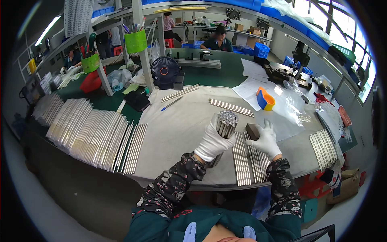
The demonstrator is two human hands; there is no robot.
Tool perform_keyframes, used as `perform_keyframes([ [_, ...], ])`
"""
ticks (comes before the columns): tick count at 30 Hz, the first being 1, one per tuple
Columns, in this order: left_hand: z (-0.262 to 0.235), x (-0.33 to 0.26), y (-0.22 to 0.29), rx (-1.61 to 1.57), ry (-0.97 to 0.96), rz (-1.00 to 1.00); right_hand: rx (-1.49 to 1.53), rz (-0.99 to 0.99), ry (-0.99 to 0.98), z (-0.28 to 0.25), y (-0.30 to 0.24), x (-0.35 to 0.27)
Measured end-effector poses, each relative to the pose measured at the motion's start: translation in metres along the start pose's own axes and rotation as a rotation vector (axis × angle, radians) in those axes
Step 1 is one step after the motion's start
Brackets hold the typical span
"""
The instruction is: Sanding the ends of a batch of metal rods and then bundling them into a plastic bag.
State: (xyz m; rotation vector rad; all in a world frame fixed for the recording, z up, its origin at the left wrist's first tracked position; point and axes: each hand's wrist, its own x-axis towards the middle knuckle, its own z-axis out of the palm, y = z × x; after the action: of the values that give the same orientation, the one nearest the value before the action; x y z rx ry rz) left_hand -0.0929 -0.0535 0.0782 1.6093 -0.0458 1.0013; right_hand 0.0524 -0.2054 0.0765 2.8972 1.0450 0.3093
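My left hand [215, 142], in a white glove, is wrapped round a thick bundle of metal rods [227, 121]. The bundle stands nearly upright, its round ends facing up. Beside it my gloved right hand [266, 140] has its fingers spread, with a dark rectangular block [252, 131] at its thumb side; whether they touch is hard to tell. Below the block, two flat rows of metal rods lie side by side: a left row [242, 161] and a right row [258, 163], the latter partly covered by my right forearm.
Plastic-wrapped rods [92, 133] are stacked at the left. More rods [322, 149] lie at the right. An orange-and-blue tape roll [265, 99] sits on papers. Beyond the cloth stand a fan [165, 71] and a shelf post [141, 48]. A co-worker [217, 42] sits across the bench.
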Motion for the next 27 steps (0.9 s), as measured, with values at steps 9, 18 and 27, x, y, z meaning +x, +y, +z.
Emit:
perform_keyframes([
  [9,-0.013,-0.038,-0.038,0.433,-0.231,0.040,1.989,-0.410,-0.306,-0.046,-0.098,-0.008],
  [18,-0.107,-0.097,-0.034,-0.621,-0.434,-1.321,1.711,-0.634,0.028,-0.038,-0.107,-0.040],
  [27,-0.029,-0.002,0.007,-0.566,-0.375,-1.148,0.636,-1.544,0.402,-0.050,-0.136,-0.081],
])
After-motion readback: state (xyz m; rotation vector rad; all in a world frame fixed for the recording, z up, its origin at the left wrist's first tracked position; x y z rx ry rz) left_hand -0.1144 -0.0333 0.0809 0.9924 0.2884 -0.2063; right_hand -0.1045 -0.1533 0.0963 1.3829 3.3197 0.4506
